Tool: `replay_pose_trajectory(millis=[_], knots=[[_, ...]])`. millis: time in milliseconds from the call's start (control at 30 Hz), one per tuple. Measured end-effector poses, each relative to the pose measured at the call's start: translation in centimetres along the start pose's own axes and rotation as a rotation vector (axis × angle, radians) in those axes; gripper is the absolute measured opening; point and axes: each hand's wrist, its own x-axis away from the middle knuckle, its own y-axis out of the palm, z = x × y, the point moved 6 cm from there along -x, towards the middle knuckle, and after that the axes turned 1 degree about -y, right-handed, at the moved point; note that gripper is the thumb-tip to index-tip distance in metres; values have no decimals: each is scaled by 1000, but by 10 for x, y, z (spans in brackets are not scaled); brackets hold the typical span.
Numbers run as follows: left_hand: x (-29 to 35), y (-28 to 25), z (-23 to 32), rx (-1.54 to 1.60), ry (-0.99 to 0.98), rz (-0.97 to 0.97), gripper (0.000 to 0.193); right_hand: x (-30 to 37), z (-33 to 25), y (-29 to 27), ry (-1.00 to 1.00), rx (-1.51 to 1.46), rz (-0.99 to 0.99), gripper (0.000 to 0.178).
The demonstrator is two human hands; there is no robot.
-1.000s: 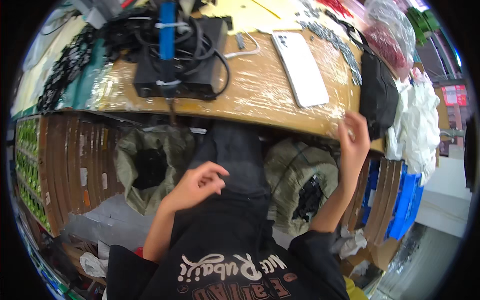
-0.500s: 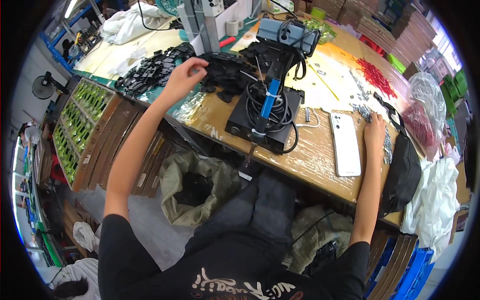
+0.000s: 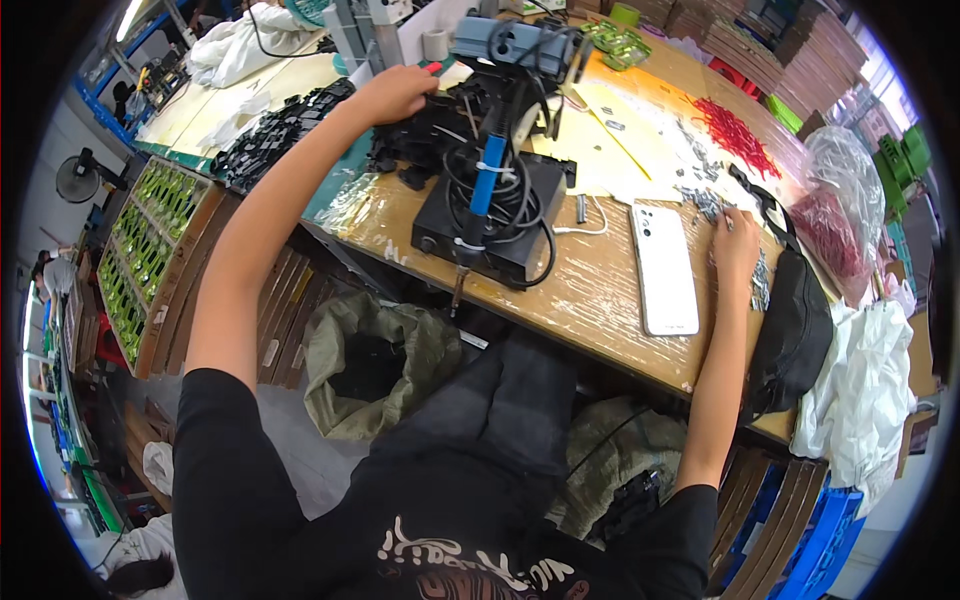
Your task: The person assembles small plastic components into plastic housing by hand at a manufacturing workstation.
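Note:
My left hand (image 3: pixel 393 95) is stretched out over a heap of black plastic parts (image 3: pixel 415 150), its fingers curled together beside a red-handled object (image 3: pixel 432 69). What those fingers hold, if anything, is hidden. On the right, my right hand (image 3: pixel 737 240) rests at the edge of a scatter of small grey metal pieces (image 3: pixel 708 203). Its fingertips are pinched together on what looks like one such piece. Between my hands a blue-handled soldering iron (image 3: pixel 488 175) with coiled black cable lies on a black box (image 3: pixel 545 215). A white phone (image 3: pixel 664 270) lies left of my right hand.
A black waist bag (image 3: pixel 793 330) sits along the table's right edge. Farther back are red wires (image 3: pixel 735 135) and a yellow sheet (image 3: pixel 605 150). An open green sack (image 3: pixel 330 385) stands below the table edge, near stacked trays of green parts (image 3: pixel 150 265) on the left.
My left hand has reached farther forward and right over the black parts, its fingers curling down. My right hand stays by the metal pieces. The whole view has shifted slightly.

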Motion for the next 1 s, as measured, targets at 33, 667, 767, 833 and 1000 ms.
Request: replay_pose_trajectory(millis=[33,667,767,833,1000], knots=[[3,-1,-1,6,25,50,22,-1,2,0,18,-60,12,14],[210,-86,178,1352,-780,595,31,67,-136,-60,-279,-379,-479,9],[219,-41,234,1864,-817,337,42,86,-170,-51,-465,-218,-507,11],[223,-15,271,2200,-885,144,37,88,-171,-49,-383,-228,-574,14],[221,6,325,2671,-1120,-184,34,85,-181,-53,-310,-431,-779,26]])
